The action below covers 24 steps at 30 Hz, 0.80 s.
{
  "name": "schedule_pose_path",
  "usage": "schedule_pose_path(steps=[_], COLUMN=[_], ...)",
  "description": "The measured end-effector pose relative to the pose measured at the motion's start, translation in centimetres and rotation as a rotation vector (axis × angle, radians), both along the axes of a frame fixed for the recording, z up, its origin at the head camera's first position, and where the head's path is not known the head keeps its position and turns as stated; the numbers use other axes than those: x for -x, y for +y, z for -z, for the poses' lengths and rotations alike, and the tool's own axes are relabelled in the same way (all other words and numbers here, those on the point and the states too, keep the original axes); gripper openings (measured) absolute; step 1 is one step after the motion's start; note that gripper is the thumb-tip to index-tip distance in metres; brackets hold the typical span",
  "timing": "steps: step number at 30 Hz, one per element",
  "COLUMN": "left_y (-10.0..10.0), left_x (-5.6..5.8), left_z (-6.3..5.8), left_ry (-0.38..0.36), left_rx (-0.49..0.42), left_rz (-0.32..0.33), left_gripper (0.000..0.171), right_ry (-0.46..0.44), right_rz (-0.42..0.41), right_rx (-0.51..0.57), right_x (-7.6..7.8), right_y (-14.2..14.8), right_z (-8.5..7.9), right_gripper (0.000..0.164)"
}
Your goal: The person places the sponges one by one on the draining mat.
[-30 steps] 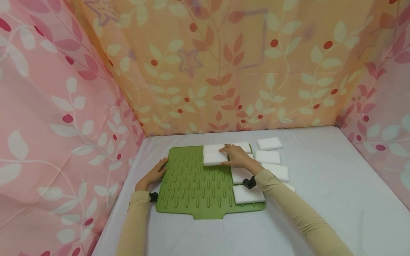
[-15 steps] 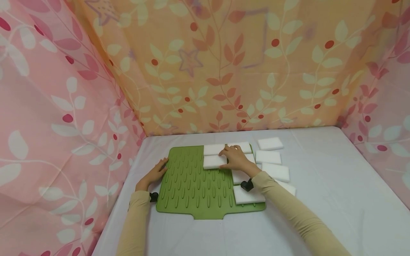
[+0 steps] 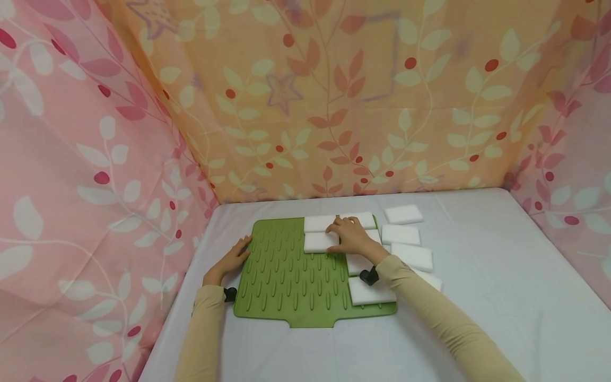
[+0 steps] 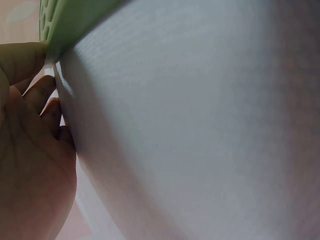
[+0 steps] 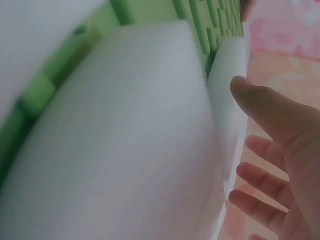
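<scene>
My right hand (image 3: pixel 350 236) holds a white sponge (image 3: pixel 319 243) across its right end, thumb at the near edge and fingers at the far edge. This sponge lies flat on the green ridged mat (image 3: pixel 281 281), just in front of another white sponge (image 3: pixel 319 223). In the right wrist view the thumb (image 5: pixel 242 87) lies along a sponge's edge, with the fingertips apart from it. At the mat's left edge rests my left hand (image 3: pixel 231 260), its fingers fairly straight. The left wrist view has that thumb (image 4: pixel 25 60) touching the mat's edge.
More sponges lie on the mat's right side, including a near one (image 3: pixel 372 292), partly under my right wrist. Right of the mat, several loose sponges (image 3: pixel 403 215) form a column on the white tablecloth (image 3: pixel 491 254). Patterned curtains (image 3: pixel 334 106) enclose the table.
Over the first half second my right hand set the sponge down slightly nearer, from overlapping the back one to flat on the mat. Since then it has stayed put. The left hand is unmoved.
</scene>
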<state>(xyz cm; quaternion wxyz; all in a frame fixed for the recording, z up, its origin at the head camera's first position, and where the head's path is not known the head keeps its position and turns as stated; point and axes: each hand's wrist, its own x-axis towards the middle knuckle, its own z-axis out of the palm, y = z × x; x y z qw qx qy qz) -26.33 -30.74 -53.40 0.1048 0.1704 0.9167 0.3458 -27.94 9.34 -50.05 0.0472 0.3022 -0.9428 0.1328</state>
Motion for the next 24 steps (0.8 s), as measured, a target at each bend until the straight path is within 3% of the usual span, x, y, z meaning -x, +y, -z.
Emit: schedule_pose_path(steps=[11,24], left_y=[-0.1,0.1], left_x=[0.0,-0.2], left_z=[-0.2,0.0], left_ry=[-0.007,0.005], left_rx=[-0.003,0.008], left_rz=[0.005,0.004], left_gripper=[0.053,0.052], right_ry=[-0.01,0.034], right_rz=[0.061,0.152], right_rx=[0.053,0.082], right_x=[0.8,1.7], right_y=[2.9,7.8], right_z=[-1.4,-2.0], right_gripper=[0.055,0.056])
